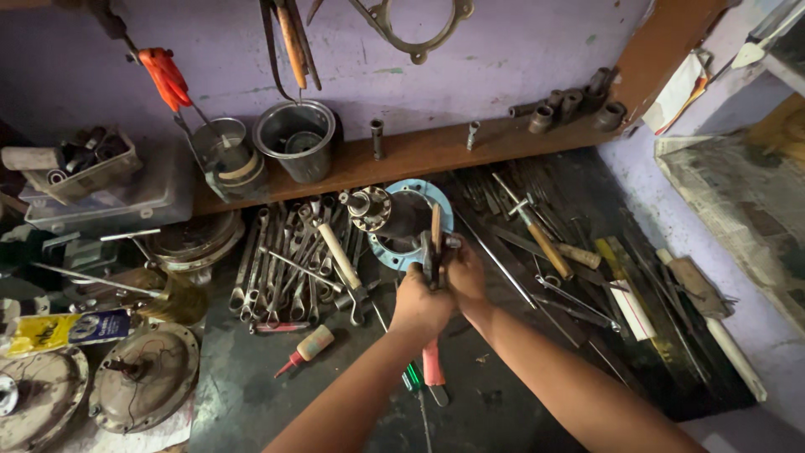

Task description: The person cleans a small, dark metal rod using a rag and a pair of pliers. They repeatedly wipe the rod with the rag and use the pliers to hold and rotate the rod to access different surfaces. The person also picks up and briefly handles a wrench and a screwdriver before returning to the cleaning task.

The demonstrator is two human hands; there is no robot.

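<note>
Both my hands meet over the middle of the dark workbench. My left hand (417, 300) and my right hand (466, 273) are clenched together around a small dark metal tool or part (434, 245) with a thin wooden-coloured piece sticking up from it. Just behind the hands lies a round light-blue flanged housing (419, 195) with a metal shaft and bearing piece (369, 207) on it. What exactly sits inside my fists is hidden.
Several spanners (277, 264) and a hammer (340, 256) lie left of the hands. Files, screwdrivers and rods (545, 243) lie to the right. A pink-handled tool (433, 367) lies below my wrists. Round metal covers (144, 376) sit at the lower left. Metal cups (295, 138) stand on a wooden ledge.
</note>
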